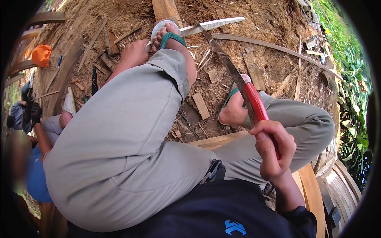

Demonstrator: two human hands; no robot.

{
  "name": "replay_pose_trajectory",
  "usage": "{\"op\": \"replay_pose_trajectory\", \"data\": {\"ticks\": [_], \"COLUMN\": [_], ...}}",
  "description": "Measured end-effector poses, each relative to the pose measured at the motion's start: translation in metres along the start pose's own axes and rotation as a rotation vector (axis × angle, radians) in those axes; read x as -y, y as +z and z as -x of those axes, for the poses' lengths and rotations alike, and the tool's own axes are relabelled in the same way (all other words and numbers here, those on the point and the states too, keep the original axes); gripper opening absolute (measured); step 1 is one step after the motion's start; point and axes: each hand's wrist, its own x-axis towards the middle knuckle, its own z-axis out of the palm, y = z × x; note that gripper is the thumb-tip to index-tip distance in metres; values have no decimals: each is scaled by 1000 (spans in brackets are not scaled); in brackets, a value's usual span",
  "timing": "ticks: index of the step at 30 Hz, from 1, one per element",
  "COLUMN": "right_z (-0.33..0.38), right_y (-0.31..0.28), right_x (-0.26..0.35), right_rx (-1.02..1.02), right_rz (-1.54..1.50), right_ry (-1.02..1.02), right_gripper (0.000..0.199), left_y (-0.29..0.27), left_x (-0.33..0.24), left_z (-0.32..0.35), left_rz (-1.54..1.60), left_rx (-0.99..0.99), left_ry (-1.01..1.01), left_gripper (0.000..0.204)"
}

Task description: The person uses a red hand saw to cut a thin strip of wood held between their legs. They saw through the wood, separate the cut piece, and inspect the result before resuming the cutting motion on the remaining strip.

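Far left: orange item [41, 55] is lying well apart, co-worker's gloved hand [36, 113] well clear too. Left hand [134, 53] is resting at the strip's near-left end; fingers are hiding partly behind the left foot [171, 29], can't tell if clamped. Foot is covering part of the pale wood strip [220, 24], wood block [164, 8] showing just beyond. Strip's long axis is running left-right, right end angling slightly away; left hand is nearer. Saw [227, 60] is crossing it steeply, tip overlapping; contact unclear. Right foot [234, 106] is sitting close by the blade. Right hand [274, 148]: fingers are clamping the red handle, strip lying up-left. Strip's right end is projecting freely; curved lath [274, 47] is bounding that side.
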Motion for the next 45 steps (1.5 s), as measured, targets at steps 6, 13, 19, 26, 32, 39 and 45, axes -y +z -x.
{"op": "replay_pose_trajectory", "data": {"ticks": [6, 13, 19, 26, 32, 39, 45], "right_z": [-56, -110, -58, 13, -2, -89, -57], "right_y": [3, 28, 10, 27, -7, 26, 13], "right_x": [78, 36, -40, -63, 5, 2, -64], "right_rx": [-146, -130, -69, -21, -76, -143, -85], "right_rz": [-24, -209, -186, 33, -117, -221, -208], "right_ry": [184, 141, 45, -69, 152, 134, -53], "right_gripper": [17, 18, 13, 11, 14, 15, 15], "left_y": [8, 12, 7, 9, 13, 2, 10], "left_x": [4, 4, 0, 2, 10, -20, 7], "left_z": [-7, -5, -6, -12, -10, -2, -9], "left_rz": [17, 11, 28, 10, 14, 51, 23], "left_rx": [5, 5, -4, 20, 24, 1, 2], "left_ry": [-1, -5, 19, 15, 15, -34, 1], "left_gripper": [27, 23, 24, 41, 43, 25, 26]}}
